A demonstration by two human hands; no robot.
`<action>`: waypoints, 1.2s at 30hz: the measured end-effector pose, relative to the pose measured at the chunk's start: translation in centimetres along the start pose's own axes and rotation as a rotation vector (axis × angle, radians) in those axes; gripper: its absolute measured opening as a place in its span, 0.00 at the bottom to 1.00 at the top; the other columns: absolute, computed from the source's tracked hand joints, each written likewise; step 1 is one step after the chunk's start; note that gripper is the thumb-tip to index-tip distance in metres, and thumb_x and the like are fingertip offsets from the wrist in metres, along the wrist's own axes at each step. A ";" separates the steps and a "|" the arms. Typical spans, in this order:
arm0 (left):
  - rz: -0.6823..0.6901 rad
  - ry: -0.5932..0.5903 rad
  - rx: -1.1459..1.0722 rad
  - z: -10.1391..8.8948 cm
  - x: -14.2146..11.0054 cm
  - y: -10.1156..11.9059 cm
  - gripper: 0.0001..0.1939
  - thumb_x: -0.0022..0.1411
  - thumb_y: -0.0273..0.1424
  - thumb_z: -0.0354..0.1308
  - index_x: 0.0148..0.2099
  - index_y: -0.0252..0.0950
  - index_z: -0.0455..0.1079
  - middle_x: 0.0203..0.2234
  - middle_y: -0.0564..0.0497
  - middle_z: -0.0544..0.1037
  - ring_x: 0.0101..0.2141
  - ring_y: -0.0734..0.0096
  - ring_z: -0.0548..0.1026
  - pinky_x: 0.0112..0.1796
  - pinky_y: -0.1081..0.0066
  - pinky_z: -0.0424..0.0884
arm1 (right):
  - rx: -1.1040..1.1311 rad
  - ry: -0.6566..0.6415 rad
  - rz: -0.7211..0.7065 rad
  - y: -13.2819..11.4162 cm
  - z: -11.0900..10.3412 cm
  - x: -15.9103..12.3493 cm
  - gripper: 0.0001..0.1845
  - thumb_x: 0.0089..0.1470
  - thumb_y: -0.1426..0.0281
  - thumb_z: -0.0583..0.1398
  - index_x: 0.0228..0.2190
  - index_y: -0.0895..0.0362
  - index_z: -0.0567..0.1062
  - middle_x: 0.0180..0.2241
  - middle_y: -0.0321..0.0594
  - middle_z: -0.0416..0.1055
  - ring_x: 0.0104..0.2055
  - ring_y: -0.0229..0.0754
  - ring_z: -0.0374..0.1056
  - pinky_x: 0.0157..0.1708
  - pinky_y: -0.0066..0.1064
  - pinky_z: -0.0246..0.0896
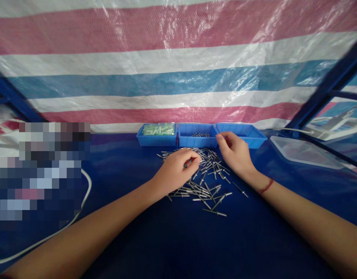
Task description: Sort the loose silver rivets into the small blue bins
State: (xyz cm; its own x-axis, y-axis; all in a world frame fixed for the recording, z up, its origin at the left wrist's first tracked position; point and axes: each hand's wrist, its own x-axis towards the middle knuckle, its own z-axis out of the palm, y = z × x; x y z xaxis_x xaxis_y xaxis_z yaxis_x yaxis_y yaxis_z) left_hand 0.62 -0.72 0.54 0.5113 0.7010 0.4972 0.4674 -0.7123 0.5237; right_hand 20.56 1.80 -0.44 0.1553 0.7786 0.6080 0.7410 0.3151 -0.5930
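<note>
A loose pile of small metal rivets [206, 180] lies on the dark blue table [181, 240]. My left hand [175, 170] rests on the pile's left side, fingers curled round a few rivets. My right hand [235, 153] reaches over the pile's far edge, its fingertips pinched together at the rim between the middle blue bin [196, 140] and the right blue bin [244, 135]; what it pinches is too small to name. A red string circles my right wrist.
Three blue bins stand in a row at the back; the left bin [157, 135] holds pale green parts, the middle one a few rivets. A clear plastic lid [306, 153] lies at right. A white cable [79, 209] curves at left. Striped tarp hangs behind.
</note>
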 end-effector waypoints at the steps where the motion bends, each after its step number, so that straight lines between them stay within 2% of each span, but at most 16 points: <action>1: 0.050 -0.050 0.076 -0.2 0.0 -0.2 0.08 0.63 0.27 0.51 0.35 0.34 0.72 0.30 0.51 0.74 0.33 0.71 0.72 0.37 0.70 0.68 | 0.006 -0.013 -0.010 -0.2 0.1 -0.2 0.19 0.57 0.58 0.52 0.32 0.60 0.75 0.20 0.37 0.68 0.22 0.38 0.62 0.24 0.29 0.54; 4: 0.145 -0.179 0.289 -0.4 -0.2 -0.7 0.11 0.62 0.28 0.52 0.44 0.35 0.73 0.36 0.47 0.74 0.38 0.67 0.72 0.42 0.65 0.67 | 0.026 -0.062 -0.040 -0.8 0.3 -0.9 0.17 0.57 0.61 0.53 0.32 0.59 0.75 0.20 0.36 0.67 0.20 0.36 0.60 0.23 0.28 0.54; 8: 0.141 -0.257 0.449 -0.3 -0.4 -1.1 0.15 0.64 0.31 0.50 0.49 0.39 0.72 0.39 0.46 0.72 0.39 0.64 0.71 0.42 0.63 0.67 | 0.054 -0.112 -0.060 -1.3 0.5 -1.4 0.15 0.56 0.62 0.53 0.32 0.59 0.74 0.18 0.34 0.66 0.18 0.35 0.58 0.22 0.27 0.53; 12: 0.122 -0.280 0.475 -0.4 -0.3 -1.0 0.14 0.64 0.31 0.50 0.48 0.41 0.73 0.39 0.47 0.71 0.39 0.64 0.71 0.40 0.64 0.67 | 0.080 -0.133 -0.067 -1.5 0.5 -1.6 0.14 0.56 0.63 0.53 0.33 0.59 0.74 0.18 0.34 0.65 0.18 0.35 0.58 0.21 0.27 0.52; 21: 0.142 -0.251 0.441 -0.4 -0.2 -0.8 0.09 0.61 0.30 0.53 0.42 0.40 0.72 0.36 0.50 0.73 0.38 0.65 0.72 0.36 0.66 0.65 | 0.132 -0.186 -0.074 -1.5 0.6 -1.8 0.13 0.55 0.65 0.53 0.35 0.60 0.73 0.19 0.33 0.64 0.19 0.35 0.59 0.22 0.28 0.54; 26: 0.138 -0.127 0.308 -0.3 -0.1 -0.5 0.03 0.57 0.25 0.54 0.34 0.36 0.69 0.27 0.55 0.74 0.30 0.71 0.72 0.35 0.68 0.63 | 0.234 -0.289 -0.119 -1.7 0.4 -2.1 0.10 0.54 0.67 0.54 0.32 0.60 0.74 0.22 0.36 0.68 0.23 0.35 0.62 0.25 0.28 0.57; 31: -0.018 0.085 -0.080 -0.3 0.1 0.0 0.02 0.58 0.25 0.54 0.35 0.35 0.67 0.27 0.54 0.75 0.28 0.76 0.73 0.31 0.74 0.66 | 0.399 -0.434 -0.207 -2.4 0.1 -2.5 0.08 0.53 0.69 0.57 0.33 0.59 0.73 0.25 0.36 0.70 0.26 0.35 0.64 0.27 0.29 0.60; 34: -0.107 0.120 -0.255 -0.1 0.1 0.1 0.02 0.60 0.27 0.53 0.36 0.35 0.66 0.28 0.53 0.75 0.30 0.75 0.73 0.32 0.74 0.67 | 0.441 -0.462 -0.232 -2.9 0.2 -2.7 0.06 0.53 0.68 0.58 0.32 0.58 0.73 0.28 0.37 0.72 0.28 0.36 0.66 0.30 0.30 0.62; 36: -0.121 0.111 -0.293 0.0 0.0 0.1 0.01 0.61 0.28 0.53 0.36 0.35 0.65 0.28 0.53 0.74 0.30 0.75 0.72 0.32 0.74 0.66 | 0.464 -0.466 -0.215 -3.1 0.2 -2.8 0.07 0.54 0.67 0.58 0.31 0.58 0.73 0.28 0.38 0.72 0.30 0.37 0.67 0.31 0.31 0.62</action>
State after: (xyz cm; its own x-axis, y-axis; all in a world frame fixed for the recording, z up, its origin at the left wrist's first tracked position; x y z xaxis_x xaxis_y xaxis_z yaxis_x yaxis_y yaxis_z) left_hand 0.65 -0.77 0.62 0.3756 0.7908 0.4833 0.2842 -0.5946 0.7521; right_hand 17.70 -1.27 -0.44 -0.3379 0.7918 0.5088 0.3515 0.6076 -0.7122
